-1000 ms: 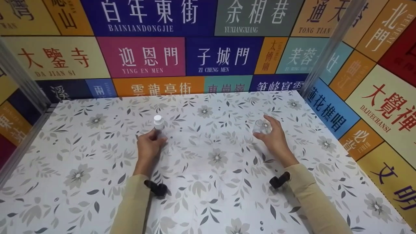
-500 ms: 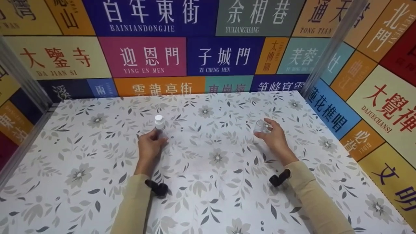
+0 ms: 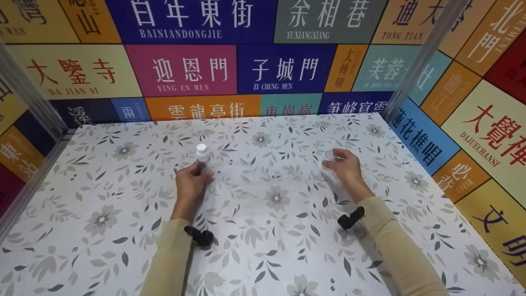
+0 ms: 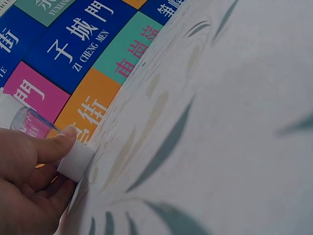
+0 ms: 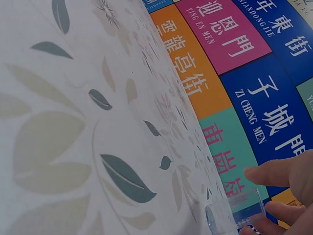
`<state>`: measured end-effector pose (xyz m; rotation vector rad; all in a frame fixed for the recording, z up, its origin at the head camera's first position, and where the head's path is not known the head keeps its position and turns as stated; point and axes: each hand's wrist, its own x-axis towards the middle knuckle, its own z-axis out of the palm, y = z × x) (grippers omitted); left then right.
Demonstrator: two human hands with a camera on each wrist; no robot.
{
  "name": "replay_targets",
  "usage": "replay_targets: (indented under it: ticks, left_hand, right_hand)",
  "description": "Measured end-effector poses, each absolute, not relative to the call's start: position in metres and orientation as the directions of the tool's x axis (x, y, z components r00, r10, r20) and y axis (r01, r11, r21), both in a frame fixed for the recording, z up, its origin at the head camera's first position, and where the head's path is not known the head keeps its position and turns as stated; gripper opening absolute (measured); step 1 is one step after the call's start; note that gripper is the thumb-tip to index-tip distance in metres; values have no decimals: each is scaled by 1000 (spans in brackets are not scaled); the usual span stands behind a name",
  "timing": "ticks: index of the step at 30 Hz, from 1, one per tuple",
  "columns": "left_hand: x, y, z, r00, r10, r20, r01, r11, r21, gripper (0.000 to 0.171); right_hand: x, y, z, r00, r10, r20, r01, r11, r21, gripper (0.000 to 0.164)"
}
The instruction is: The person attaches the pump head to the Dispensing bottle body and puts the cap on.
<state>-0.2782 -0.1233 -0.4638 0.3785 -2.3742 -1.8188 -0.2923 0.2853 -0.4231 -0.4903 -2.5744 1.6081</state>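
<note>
Between thumb and fingers, my left hand (image 3: 191, 185) holds a small clear bottle (image 4: 29, 120) upright. It has a white cap (image 3: 201, 148) on top and a white lower end (image 4: 77, 161) by the table. To the right, my right hand (image 3: 348, 166) is around a small clear cup (image 3: 328, 156) standing on the table. In the right wrist view, one extended digit (image 5: 266, 174) stands a little apart from the cup's rim (image 5: 259, 196). Other fingers lie bent behind the cup; whether they touch it is hard to tell.
Both things stand on a white table (image 3: 246, 246) printed with grey flowers and leaves. Behind it rises a wall of colourful sign panels (image 3: 181, 70). Metal posts (image 3: 423, 57) mark the back corners. Each wrist carries a black camera (image 3: 199, 236).
My right hand's thumb and index finger have drawn closer together near the clear cup. The left hand keeps its grip on the bottle. The head view has shifted slightly.
</note>
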Motion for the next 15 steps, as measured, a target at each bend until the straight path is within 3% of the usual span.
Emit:
replay_targets:
  ticks: [7, 15]
  left_hand:
    - [-277, -124, -463, -961, -269, -59, -129, 252, 959, 53]
    - [-277, -123, -464, -960, -276, -52, -123, 247, 961, 54]
  right_hand:
    - [-296, 287, -426, -940, 312, -135, 245, 347, -905, 68]
    - [-299, 289, -432, -933, 339, -120, 255, 388, -886, 63]
